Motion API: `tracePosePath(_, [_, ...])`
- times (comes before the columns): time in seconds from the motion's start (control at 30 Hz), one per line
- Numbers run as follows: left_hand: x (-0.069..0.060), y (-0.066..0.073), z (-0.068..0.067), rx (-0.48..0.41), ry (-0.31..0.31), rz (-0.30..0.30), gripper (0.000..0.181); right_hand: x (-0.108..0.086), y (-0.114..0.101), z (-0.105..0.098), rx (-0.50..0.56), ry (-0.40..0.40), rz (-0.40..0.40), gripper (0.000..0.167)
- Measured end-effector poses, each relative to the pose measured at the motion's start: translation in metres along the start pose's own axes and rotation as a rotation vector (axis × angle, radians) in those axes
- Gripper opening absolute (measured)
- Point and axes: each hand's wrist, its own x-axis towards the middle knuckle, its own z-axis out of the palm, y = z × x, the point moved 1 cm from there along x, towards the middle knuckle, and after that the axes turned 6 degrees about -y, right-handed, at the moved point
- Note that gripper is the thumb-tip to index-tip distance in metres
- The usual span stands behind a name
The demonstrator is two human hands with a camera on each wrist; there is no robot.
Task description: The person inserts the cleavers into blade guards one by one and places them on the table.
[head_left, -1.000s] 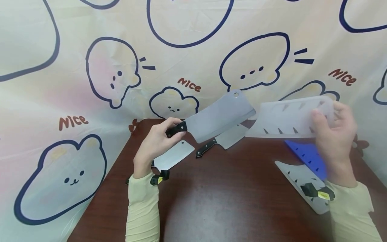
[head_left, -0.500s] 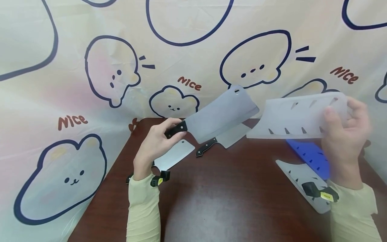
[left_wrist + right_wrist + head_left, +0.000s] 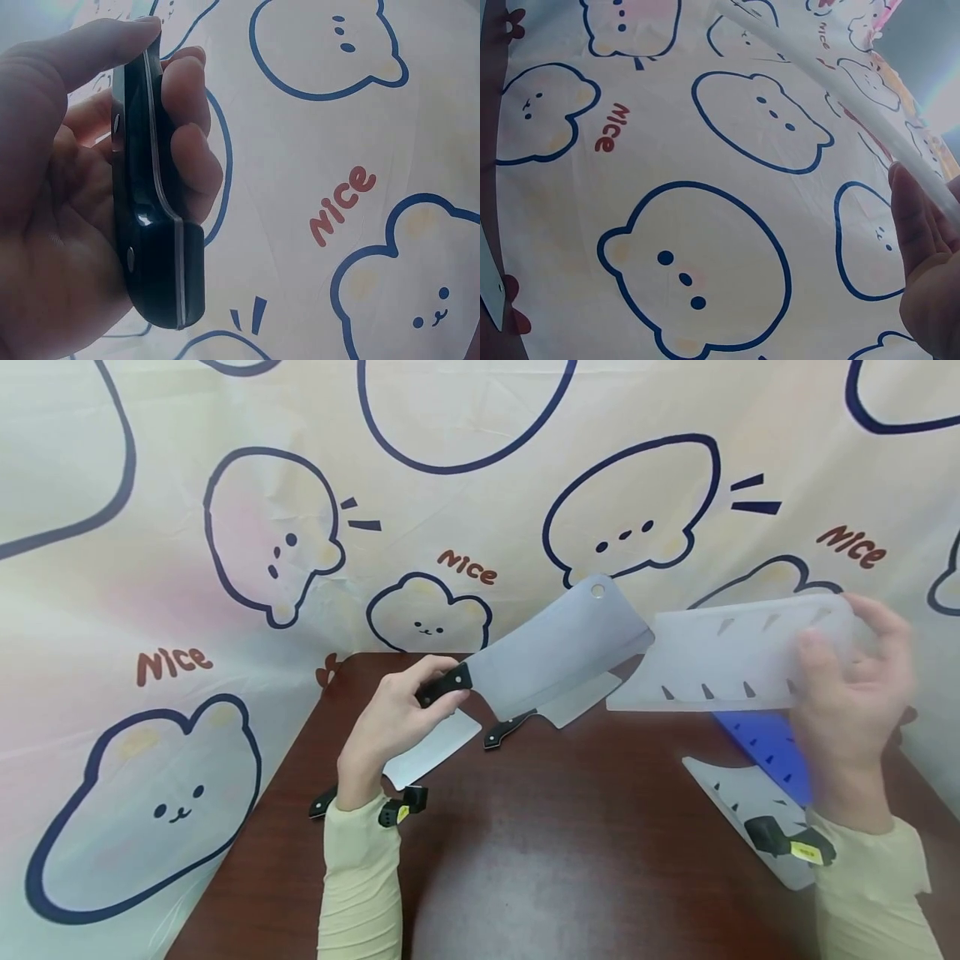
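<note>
Here, left hand [image 3: 393, 714] grips a cleaver [image 3: 558, 647] by its black handle [image 3: 446, 684], right hand [image 3: 853, 714], blurred, apparently pinches a white sheath [image 3: 720, 656].

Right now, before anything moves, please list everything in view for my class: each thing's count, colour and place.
Raised cleaver: one, silver and black, in the left hand
Raised cover: one, translucent white, in the right hand
Lying cleavers: two, silver and black, on the table
Blue cover: one, blue, table's right side
White cover: one, white, nearer than the blue
Table: one, dark brown, below
Backdrop: one, pale with navy drawings, behind
Wrist cameras: two, black, on the wrists
Sleeves: two, pale yellow, on the arms
Hands: two, bare, above the table
</note>
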Motion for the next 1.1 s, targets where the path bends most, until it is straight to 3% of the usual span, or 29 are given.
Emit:
tracePosePath(0.13, [-0.0012,-0.0008,0.0002,-0.004,0.005,-0.001,0.033,-0.0012,-0.002,-0.0001,-0.042,0.004,0.006,0.041])
tracePosePath(0.3, [-0.0016,-0.0034,-0.0003,-0.014,0.009,-0.01,0.034,-0.0023,-0.0002,0.0009,0.029,-0.006,-0.004,0.041])
tracePosePath(0.5, [-0.0021,-0.0055,-0.002,-0.013,0.031,-0.012,0.034,-0.0024,0.0007,0.0011,0.037,-0.009,-0.01,0.042])
tracePosePath(0.77, [0.0007,-0.0072,-0.0003,-0.035,0.005,-0.025,0.033,-0.004,-0.0001,0.0017,0.015,-0.01,-0.038,0.042])
tracePosePath(1.1, [-0.0003,-0.0047,0.0018,-0.057,-0.02,0.006,0.036,-0.0029,0.0007,0.0018,0.108,-0.022,-0.054,0.043])
